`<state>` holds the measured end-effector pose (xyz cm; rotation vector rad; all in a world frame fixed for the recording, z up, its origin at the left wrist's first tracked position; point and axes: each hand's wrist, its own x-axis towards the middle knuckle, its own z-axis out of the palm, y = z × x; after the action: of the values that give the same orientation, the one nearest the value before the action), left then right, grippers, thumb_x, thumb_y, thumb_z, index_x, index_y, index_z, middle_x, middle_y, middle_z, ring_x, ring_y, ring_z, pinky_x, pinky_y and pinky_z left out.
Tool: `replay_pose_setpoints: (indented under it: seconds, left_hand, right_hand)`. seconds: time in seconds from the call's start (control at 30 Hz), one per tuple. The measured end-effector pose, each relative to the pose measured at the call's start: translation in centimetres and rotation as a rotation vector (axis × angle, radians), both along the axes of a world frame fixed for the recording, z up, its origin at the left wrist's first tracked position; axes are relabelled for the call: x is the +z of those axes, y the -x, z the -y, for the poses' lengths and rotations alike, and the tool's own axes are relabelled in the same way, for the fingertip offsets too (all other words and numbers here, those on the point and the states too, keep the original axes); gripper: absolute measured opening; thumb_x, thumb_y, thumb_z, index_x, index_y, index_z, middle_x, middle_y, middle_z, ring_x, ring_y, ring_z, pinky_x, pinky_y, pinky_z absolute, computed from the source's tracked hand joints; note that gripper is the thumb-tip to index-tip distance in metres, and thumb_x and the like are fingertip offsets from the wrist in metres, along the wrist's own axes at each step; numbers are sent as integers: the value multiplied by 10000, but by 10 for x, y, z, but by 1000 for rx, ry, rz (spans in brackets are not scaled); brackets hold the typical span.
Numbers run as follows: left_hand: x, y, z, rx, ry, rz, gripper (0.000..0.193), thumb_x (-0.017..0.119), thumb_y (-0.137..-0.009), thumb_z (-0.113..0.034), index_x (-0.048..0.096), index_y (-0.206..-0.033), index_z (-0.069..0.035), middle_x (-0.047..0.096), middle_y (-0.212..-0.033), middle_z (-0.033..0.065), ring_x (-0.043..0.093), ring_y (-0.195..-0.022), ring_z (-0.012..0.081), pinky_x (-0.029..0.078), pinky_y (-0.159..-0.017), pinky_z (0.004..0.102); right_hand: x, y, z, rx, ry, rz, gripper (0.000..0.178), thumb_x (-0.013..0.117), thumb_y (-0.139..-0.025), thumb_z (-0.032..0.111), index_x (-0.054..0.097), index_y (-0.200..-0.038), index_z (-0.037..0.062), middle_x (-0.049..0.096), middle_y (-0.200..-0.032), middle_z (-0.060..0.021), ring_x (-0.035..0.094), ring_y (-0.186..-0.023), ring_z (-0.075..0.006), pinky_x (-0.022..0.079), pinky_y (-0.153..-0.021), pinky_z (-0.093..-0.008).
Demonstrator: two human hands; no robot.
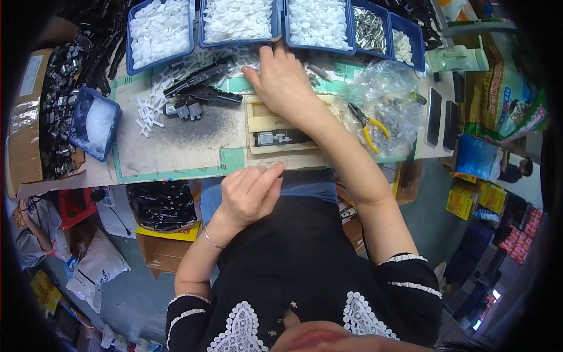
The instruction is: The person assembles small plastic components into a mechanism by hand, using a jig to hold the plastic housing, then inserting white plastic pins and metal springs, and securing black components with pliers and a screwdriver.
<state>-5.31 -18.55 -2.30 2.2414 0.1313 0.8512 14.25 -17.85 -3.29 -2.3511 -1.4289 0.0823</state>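
My right hand (pixel 282 82) reaches forward with its fingers stretched out and its thumb apart. Its fingertips are at the front edge of a blue bin of white plastic pieces (pixel 239 19), near loose white pieces (pixel 237 57) on the table. My left hand (pixel 249 190) hangs closed at the table's near edge, fingers curled together; whatever they may hold is hidden. Between the hands lies a cream holding block (pixel 255 124) with a black-and-grey part (pixel 278 138) in its slot. Left of it are black assemblies (pixel 202 88) and small white cross-shaped pieces (pixel 151 111).
More blue bins (pixel 161 35) line the back, one holding metal pins (pixel 368 28). A small blue tray (pixel 97 123) stands at the left by a pile of dark parts (pixel 58 105). Yellow-handled pliers (pixel 369 126) lie beside a clear plastic bag (pixel 384 94) on the right.
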Motion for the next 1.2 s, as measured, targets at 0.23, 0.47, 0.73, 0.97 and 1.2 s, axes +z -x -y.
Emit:
replay_pose_setpoints:
  seconds: [0.23,0.47,0.73,0.97,1.2]
  left_hand:
    - [-1,5,-2,22,76,4,295,658,-726,11,613,-1016,-17,571,-675,67,558,-541,206,439,-483,302]
    - [12,6,-31,112,-52,-38,324,644,-727,26,601,-1046,-14,575,-671,71,546,-527,204,431,-477,312]
    - [30,-47,-176,666,-495,-227,204,599,-833,-145,628,-1011,-48,596,-931,106,568,-879,288,456,-761,379]
    - [19,-85,-212,587,-502,-433,167,680,-760,-221,700,-834,-72,613,-866,97,590,-856,276,482,-739,376]
    - [16,-105,-225,585,-534,-428,196,640,-782,-241,691,-794,-53,603,-798,107,596,-786,290,479,-683,380]
  right_hand:
    - [8,-4,19,16,-59,27,413,590,-858,320,534,-929,-83,571,-888,-232,569,-857,-378,469,-774,-425]
    - [32,-8,58,93,-127,251,376,598,-848,309,571,-899,-63,592,-951,-225,575,-881,-340,466,-790,-410]
    - [60,-73,75,-182,-340,51,84,614,-800,87,645,-838,19,632,-838,-127,597,-811,-288,458,-736,-375]
    - [45,-168,82,-230,124,497,119,597,-744,119,680,-776,39,649,-804,-136,586,-804,-306,454,-737,-424]
    - [46,-168,69,-167,121,473,124,594,-768,130,669,-727,41,650,-749,-128,604,-788,-307,465,-693,-402]
